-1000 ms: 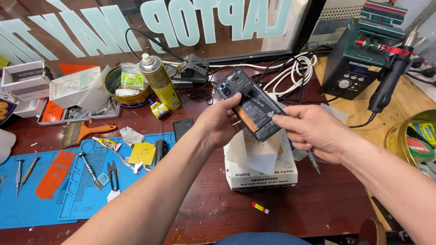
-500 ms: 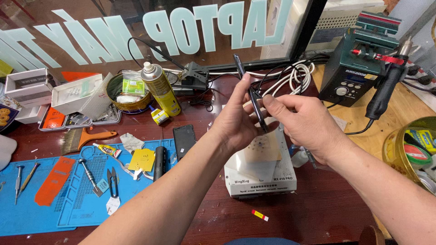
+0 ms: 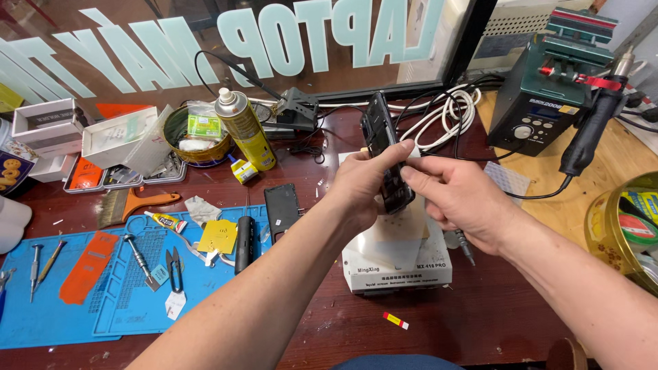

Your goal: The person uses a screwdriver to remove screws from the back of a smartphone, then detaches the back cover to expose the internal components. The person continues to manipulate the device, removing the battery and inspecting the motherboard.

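Both hands hold an opened black phone [image 3: 384,147] up on edge, above a white heating plate box [image 3: 397,264]. My left hand [image 3: 363,185] grips its left side with the thumb across the top. Fingers of my right hand [image 3: 456,199] press on the phone's right side near its lower end. The phone's inner face is turned mostly away, so little of it shows. A black phone back cover [image 3: 281,211] lies on the desk left of the hands.
A blue work mat [image 3: 82,288] holds screwdrivers, tweezers [image 3: 175,267], an orange pry tool and a glue tube. A yellow spray can [image 3: 243,130], a round tin and small boxes stand behind. A green hot-air station [image 3: 548,89] with its black handle stands at right.
The phone has been turned from lying open-face towards me to standing on edge. Both hands have closed in around it and the view has shifted slightly.
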